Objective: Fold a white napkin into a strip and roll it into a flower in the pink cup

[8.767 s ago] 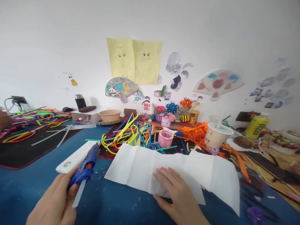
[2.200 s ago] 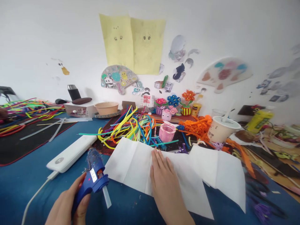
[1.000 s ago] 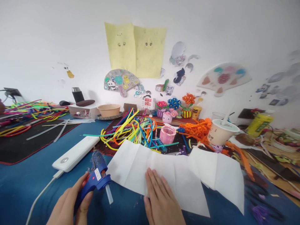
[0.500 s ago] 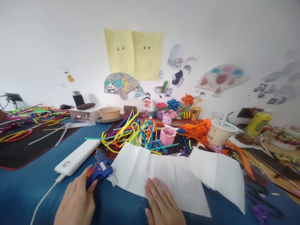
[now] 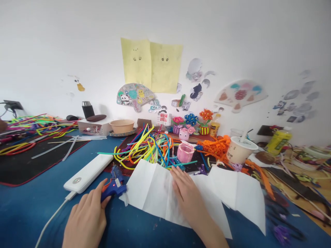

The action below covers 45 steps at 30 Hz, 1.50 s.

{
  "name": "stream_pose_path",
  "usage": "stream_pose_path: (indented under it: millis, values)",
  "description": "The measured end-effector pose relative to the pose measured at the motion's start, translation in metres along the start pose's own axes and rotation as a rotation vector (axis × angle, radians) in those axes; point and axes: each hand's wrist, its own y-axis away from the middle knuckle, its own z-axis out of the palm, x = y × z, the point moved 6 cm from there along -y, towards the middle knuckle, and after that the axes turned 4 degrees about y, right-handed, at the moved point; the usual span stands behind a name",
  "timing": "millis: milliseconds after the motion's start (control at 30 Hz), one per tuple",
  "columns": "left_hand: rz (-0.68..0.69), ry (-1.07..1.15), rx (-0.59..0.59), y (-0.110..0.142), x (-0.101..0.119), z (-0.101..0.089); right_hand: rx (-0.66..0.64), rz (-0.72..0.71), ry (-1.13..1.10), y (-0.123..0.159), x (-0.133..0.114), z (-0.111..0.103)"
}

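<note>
My left hand (image 5: 89, 210) is closed around the handle of a blue glue gun (image 5: 115, 186), which has a small red light lit on its body. A clear glue stick end pokes out near the paper's left edge. My right hand (image 5: 184, 189) lies over a creased white sheet of paper (image 5: 152, 186), fingers stretched out and pointing away from me. Just beyond its fingertips stands a pink ring-shaped pot (image 5: 185, 152), apart from the hand. A pile of colourful pipe cleaners (image 5: 147, 146) lies behind the paper.
A white power bank (image 5: 88, 174) with a cable lies left of the glue gun. A paper cup (image 5: 240, 150) stands at the right beside orange pipe cleaners (image 5: 214, 146). Small flower pots (image 5: 204, 129) line the wall. A tan bowl (image 5: 121, 126) sits at the back.
My right hand has slid forward over the paper, away from me and towards the pink pot. My left hand still holds the glue gun. The view has shifted slightly.
</note>
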Motion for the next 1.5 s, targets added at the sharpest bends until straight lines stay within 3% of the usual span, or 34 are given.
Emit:
stream_pose_path:
  millis: [67, 333, 500, 633, 767, 833, 900, 967, 1067, 1233, 1367, 1500]
  values:
    - [-0.017, -0.023, 0.002, -0.001, 0.001, -0.001, -0.034, -0.043, -0.001, -0.002, 0.0, 0.006]
    - [-0.004, -0.115, -0.032, 0.001, 0.005, -0.005, 0.072, -0.083, -0.019, 0.002, 0.0, 0.002]
    - [-0.004, -0.161, -0.039, 0.002, 0.003, -0.003, 0.272, 0.066, -0.237, 0.005, 0.011, -0.017]
    - [-0.005, -0.23, -0.002, 0.002, 0.012, -0.013, 0.362, 0.227, -0.423, 0.013, 0.023, -0.023]
    - [-0.121, -0.322, 0.166, 0.008, 0.031, -0.036, 0.386, 0.276, -0.449, 0.016, 0.021, -0.027]
    - [-0.059, -0.233, 0.299, 0.013, 0.056, -0.041, 0.398, 0.284, -0.427, 0.016, 0.019, -0.03]
    - [0.174, -0.063, 0.343, 0.017, 0.093, -0.034, 0.41, 0.298, -0.446, 0.016, 0.02, -0.032]
    - [0.447, 0.061, 0.225, 0.022, 0.134, -0.012, 0.422, 0.299, -0.516, 0.016, 0.023, -0.034]
    - [0.607, -0.006, 0.159, 0.026, 0.171, 0.016, 0.478, 0.278, -0.602, 0.018, 0.026, -0.037]
    - [0.663, -0.053, 0.179, 0.028, 0.177, 0.033, 0.61, 0.34, -0.652, 0.022, 0.026, -0.047]
    - [0.666, -0.044, 0.188, 0.026, 0.17, 0.032, 0.562, 0.397, -0.733, 0.032, 0.036, -0.06]
    - [0.697, -0.046, 0.184, 0.025, 0.17, 0.035, 0.621, 0.488, -0.512, 0.066, 0.063, -0.082]
